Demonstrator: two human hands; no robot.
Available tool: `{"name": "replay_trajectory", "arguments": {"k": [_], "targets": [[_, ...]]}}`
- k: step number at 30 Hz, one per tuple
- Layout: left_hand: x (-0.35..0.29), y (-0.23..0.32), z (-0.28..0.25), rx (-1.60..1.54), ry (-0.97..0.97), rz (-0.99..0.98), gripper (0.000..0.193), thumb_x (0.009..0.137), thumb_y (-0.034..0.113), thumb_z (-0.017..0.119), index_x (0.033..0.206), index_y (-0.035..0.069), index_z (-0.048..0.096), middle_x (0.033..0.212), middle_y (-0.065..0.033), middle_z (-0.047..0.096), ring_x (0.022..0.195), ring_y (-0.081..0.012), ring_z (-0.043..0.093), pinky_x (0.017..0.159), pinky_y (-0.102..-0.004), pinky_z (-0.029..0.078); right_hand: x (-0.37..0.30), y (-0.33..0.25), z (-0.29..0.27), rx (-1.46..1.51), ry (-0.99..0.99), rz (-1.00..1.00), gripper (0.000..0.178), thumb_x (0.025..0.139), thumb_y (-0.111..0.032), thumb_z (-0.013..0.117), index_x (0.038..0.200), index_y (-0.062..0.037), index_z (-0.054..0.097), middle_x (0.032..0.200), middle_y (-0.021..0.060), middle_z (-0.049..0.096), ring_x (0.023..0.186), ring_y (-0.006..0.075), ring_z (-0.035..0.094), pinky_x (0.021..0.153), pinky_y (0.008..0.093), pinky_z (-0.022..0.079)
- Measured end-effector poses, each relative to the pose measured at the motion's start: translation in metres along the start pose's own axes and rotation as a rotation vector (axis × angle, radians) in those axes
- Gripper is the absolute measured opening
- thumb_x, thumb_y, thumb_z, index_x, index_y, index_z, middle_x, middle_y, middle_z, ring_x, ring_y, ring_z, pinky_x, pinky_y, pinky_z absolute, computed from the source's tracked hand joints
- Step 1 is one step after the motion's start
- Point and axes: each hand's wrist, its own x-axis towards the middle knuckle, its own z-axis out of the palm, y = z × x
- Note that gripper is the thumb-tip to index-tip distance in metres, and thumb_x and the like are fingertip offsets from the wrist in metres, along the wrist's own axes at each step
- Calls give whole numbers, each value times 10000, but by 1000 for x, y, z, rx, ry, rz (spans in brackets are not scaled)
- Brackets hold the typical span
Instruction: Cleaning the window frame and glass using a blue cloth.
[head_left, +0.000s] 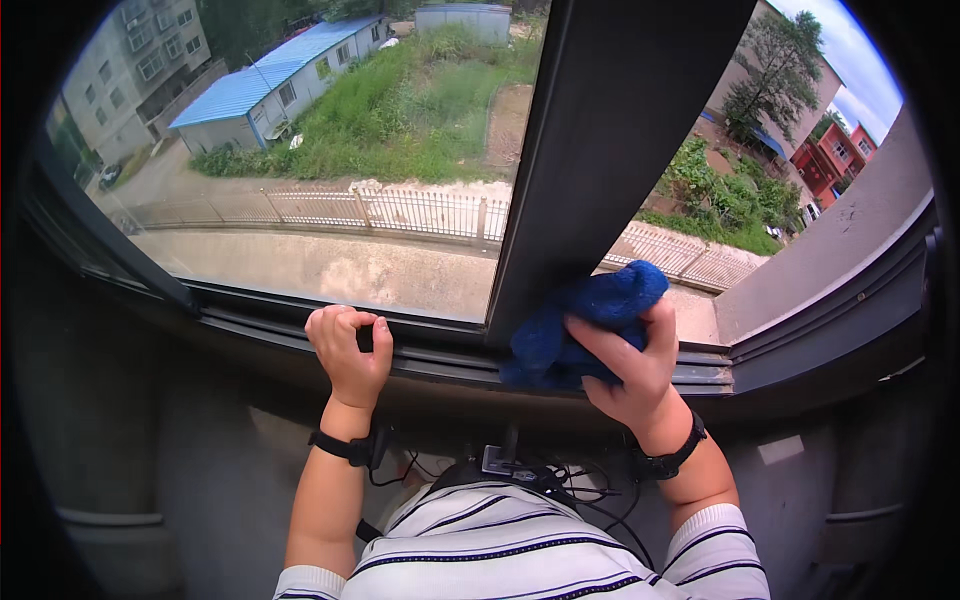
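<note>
Two bare hands are at a dark grey metal window in the head view. The left hand (350, 355) rests at the lower rail (440, 332) of the framed glass pane (390, 275), its fingers curled inward and its thumb raised close beside them; the fingertips are hidden, so whether they grip anything I cannot tell. The right hand (640, 375) pinches a crumpled, deep blue, soft fabric cloth (550, 340) between thumb and bent fingers. The cloth lies bunched against the foot of the broad, dark upright post (620, 130), partly over the grooved, dark metal sill track (705, 375), which continues to its right. Each wrist wears a black band, one on the left (345, 448) and one on the right (672, 462). Below the sill show a white shirt with dark stripes (480, 555) and thin black cables (615, 500). Outside stand a pale railing fence (400, 212), a long low building with a bright blue roof (240, 85) and, farther right, a leafy green tree (775, 75).
</note>
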Motion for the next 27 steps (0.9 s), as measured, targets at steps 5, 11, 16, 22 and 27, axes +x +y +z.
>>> {"name": "replay_trajectory", "arguments": {"k": [5, 11, 16, 22, 27], "targets": [[2, 2, -2, -10, 0, 26, 172, 802, 109, 667, 885, 89, 517, 849, -94, 525, 876, -303, 518, 856, -431, 383, 113, -1, -55, -273, 345, -220, 513, 704, -122, 711, 1207, -28, 677, 1177, 144, 639, 1129, 315, 542, 1011, 396, 406], [3, 3, -1, -14, 19, 19, 172, 796, 107, 670, 874, 89, 518, 841, -93, 526, 873, -297, 517, 849, -427, 384, 126, 25, -17, -237, 399, -340, 453, 736, -203, 821, 1139, -17, 730, 1200, 132, 617, 1102, 288, 505, 1002, 379, 396], [2, 4, -2, -14, -1, -14, 189, 775, 119, 690, 872, 106, 528, 860, -87, 543, 886, -303, 524, 879, -437, 380, 34, 17, 27, 33, 173, -150, 528, 581, -218, 783, 1108, -195, 789, 1131, 111, 544, 972, 286, 624, 843, 371, 542], [4, 4, -3, -21, 2, 8, 184, 785, 108, 669, 861, 86, 503, 837, -100, 514, 866, -306, 511, 855, -434, 381, -18, 25, 25, 15, -264, -192, 549, 547, -190, 791, 1093, -243, 787, 1152, 112, 568, 877, 275, 647, 715, 370, 556], [3, 3, -2, -17, 7, 1, 182, 790, 106, 668, 865, 89, 503, 837, -96, 517, 870, -304, 514, 856, -433, 382, 57, 3, -40, -312, 139, -32, 548, 642, -38, 692, 1180, -128, 745, 1266, 163, 574, 1189, 354, 589, 1012, 434, 482]]}}
